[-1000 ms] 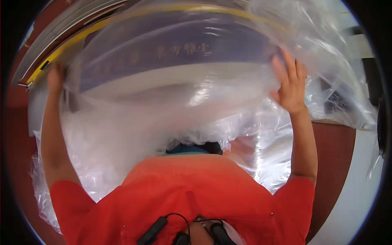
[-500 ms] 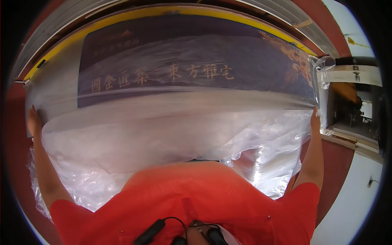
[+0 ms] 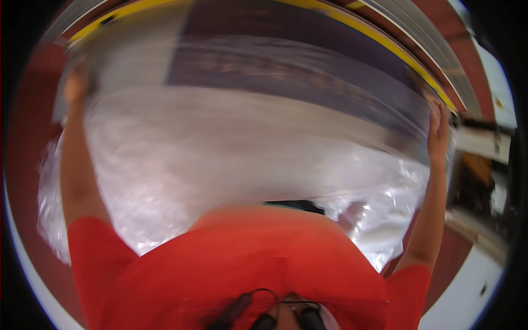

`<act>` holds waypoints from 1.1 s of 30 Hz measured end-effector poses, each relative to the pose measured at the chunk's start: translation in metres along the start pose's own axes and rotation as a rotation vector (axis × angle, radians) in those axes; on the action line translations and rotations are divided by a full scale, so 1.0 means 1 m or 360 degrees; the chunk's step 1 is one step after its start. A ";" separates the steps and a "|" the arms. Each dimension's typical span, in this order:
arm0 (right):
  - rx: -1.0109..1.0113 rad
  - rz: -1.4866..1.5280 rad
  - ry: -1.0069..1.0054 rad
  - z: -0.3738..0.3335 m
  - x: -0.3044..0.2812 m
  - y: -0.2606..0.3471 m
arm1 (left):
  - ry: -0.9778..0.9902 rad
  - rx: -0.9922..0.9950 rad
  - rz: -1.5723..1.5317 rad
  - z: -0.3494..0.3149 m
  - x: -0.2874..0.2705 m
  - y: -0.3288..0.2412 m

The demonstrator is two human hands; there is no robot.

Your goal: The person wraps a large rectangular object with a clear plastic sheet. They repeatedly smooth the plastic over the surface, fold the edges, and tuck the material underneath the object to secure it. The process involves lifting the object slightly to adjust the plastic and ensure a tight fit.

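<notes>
Yellow-edged table [image 3: 132,49], clear plastic sheet [image 3: 220,137], reddish floor [image 3: 30,126]

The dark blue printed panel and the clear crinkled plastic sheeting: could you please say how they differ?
The dark blue printed panel looks deep-toned and opaque, while the clear crinkled plastic sheeting looks whitish and shiny. The panel has straighter edges; the sheeting's are uneven. The panel lies higher in the view, the sheeting mostly lower. Both spread wide.
</notes>
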State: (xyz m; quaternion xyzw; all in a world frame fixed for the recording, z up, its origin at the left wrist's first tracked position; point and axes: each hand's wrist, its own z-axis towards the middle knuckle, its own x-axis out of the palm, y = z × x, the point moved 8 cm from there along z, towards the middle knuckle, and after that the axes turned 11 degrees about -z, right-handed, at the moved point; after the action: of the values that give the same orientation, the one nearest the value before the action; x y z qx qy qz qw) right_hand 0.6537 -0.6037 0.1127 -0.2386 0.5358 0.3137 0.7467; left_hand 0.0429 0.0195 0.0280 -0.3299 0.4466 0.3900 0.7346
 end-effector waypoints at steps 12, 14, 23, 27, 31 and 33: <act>-0.1589 0.0575 0.0827 -0.138 -0.020 0.402 | -0.0060 -0.0496 -0.0288 -0.036 -0.048 -0.044; -0.1638 0.1317 0.0891 -0.134 -0.048 0.467 | -0.0039 -0.0534 -0.0311 -0.036 -0.044 -0.042; -0.1091 0.2236 0.1817 -0.136 0.028 0.605 | 0.0031 -0.0523 -0.0339 -0.012 -0.032 -0.057; -0.0710 0.3699 0.2252 -0.088 -0.037 0.487 | 0.0037 -0.0653 -0.0386 -0.030 -0.035 -0.028; -0.0603 0.3772 0.0950 -0.066 -0.099 0.283 | 0.0121 -0.0592 -0.0317 -0.009 -0.018 -0.020; -0.0618 0.3886 0.0570 -0.087 -0.127 0.242 | 0.0153 -0.0456 -0.0170 0.007 0.003 -0.024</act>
State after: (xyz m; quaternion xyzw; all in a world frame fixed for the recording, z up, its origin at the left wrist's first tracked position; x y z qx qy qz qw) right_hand 0.3927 -0.5243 0.2018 0.2686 0.4461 0.8381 -0.1629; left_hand 0.0676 0.0147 0.0310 -0.4728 0.4030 0.3938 0.6775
